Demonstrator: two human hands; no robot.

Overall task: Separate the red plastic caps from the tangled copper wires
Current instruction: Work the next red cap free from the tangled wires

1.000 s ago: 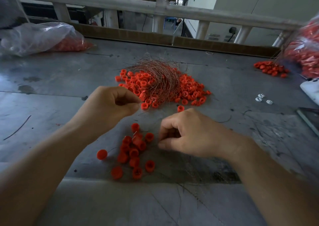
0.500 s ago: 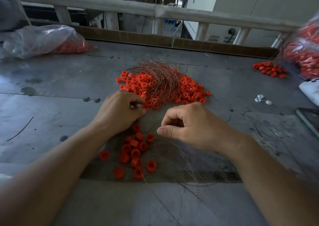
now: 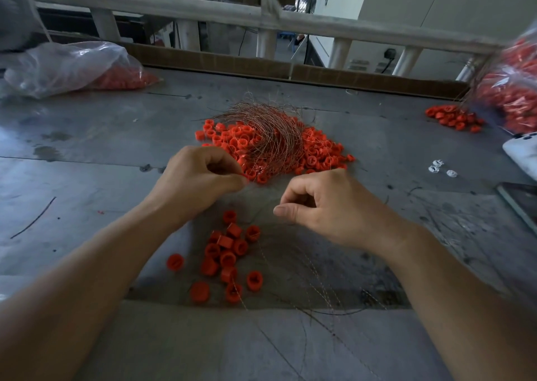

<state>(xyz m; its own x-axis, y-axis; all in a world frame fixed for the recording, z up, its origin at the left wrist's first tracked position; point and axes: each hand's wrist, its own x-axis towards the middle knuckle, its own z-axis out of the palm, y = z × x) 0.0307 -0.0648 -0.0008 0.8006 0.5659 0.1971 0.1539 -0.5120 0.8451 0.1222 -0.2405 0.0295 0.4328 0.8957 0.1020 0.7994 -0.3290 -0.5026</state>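
— At the left hand's (image 3: pixel 200 183) fingers (image 3: pixel 232 181)?
— Pinching a red cap (image 3: pixel 245 176), seemingly. The right hand (image 3: pixel 328 206) is pinched too (on wire? can't tell).
— Progress?
— Early, I'd say. A few freed caps (image 3: pixel 226 252) lie nearer than the fingers. Beyond them, most of the pile (image 3: pixel 316 151) sits under copper wires (image 3: pixel 270 136).

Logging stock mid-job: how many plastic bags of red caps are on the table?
2. The left bag lies at the table's far left; the right bag sits at the far right, cut off by the frame edge. Others may lie out of view.

Red caps (image 3: pixel 319 151), copper-brown wires (image 3: pixel 273 130), grey stained table (image 3: pixel 101 136), clear bag (image 3: pixel 66 63)
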